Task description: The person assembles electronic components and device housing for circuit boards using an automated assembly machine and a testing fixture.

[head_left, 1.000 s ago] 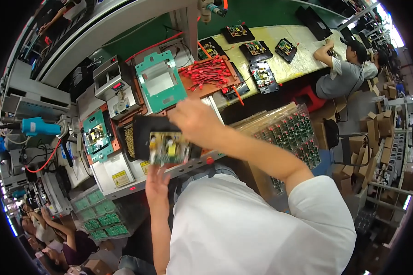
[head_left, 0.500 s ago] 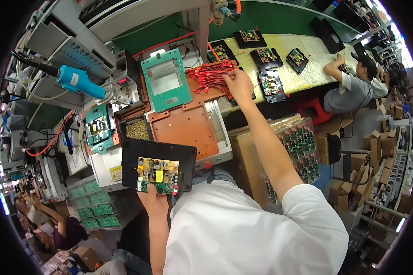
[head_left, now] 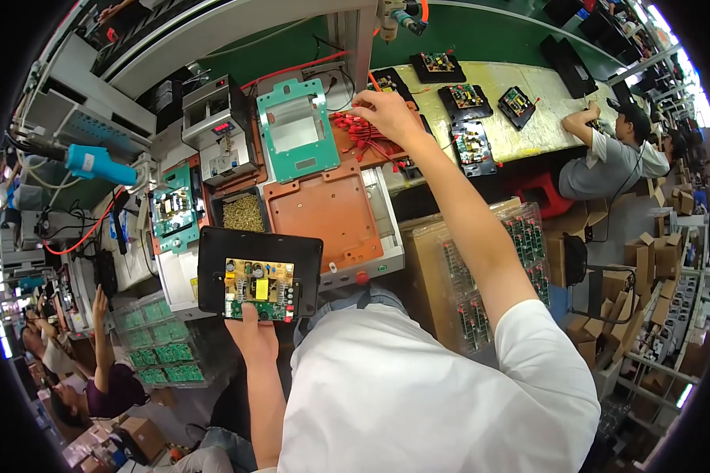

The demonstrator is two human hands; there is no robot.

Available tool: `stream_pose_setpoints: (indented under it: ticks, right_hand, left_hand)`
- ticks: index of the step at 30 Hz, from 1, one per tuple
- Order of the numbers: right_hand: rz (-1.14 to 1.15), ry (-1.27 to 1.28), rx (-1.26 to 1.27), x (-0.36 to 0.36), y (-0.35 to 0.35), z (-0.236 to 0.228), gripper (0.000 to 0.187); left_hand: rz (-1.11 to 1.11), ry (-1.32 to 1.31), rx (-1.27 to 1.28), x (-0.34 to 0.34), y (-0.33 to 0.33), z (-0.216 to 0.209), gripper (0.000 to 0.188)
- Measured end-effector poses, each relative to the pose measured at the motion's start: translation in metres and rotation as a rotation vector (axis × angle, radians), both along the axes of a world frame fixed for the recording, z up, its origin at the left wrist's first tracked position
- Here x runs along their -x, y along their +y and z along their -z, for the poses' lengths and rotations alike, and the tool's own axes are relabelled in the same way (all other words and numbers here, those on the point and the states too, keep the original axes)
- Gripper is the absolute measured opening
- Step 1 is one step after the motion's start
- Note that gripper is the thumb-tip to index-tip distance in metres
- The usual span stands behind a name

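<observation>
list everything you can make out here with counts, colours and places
held case: 1, black, front left of centre
circuit board: 1, tan and green, on held case
tray: 1, orange-brown, centre
frame: 1, green, beyond tray
cables: many, red, right of frame
small pieces: many, gold, left of tray
metal box: 1, grey, left of frame
tool: 1, blue, left
board-fitted cases: at least five, black, upper right
bench: 1, yellowish, under those cases
stool: 1, red, right
cardboard boxes: several, brown, far right
other people: at least three, grey and dark clothing, right and lower left
shirt: 1, white, lower centre
left hand: 1, bare, gripping held case
right hand: 1, bare, at cables
</observation>
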State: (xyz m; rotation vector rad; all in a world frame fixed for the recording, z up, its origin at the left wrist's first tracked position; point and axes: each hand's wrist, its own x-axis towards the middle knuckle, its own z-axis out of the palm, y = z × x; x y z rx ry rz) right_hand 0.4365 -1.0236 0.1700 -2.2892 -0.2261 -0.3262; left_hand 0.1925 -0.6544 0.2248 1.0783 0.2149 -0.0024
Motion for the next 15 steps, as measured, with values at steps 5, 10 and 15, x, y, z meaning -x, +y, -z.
stream_pose_setpoints:
  ticks: [5,10,15]
  right_hand:
    - [-0.084,0.056,0.063,-0.015,-0.005,0.002,0.025]
    - [-0.145,0.000,0.091,-0.020,-0.001,0.002,0.024]
    - [-0.221,0.016,0.102,-0.010,-0.001,-0.005,0.018]
  left_hand:
    - [-0.007,0.008,0.011,0.005,-0.005,0.000,0.073]
    - [0.055,-0.005,-0.013,0.011,0.014,0.011,0.068]
    - [0.035,0.007,0.002,0.012,0.017,0.017,0.067]
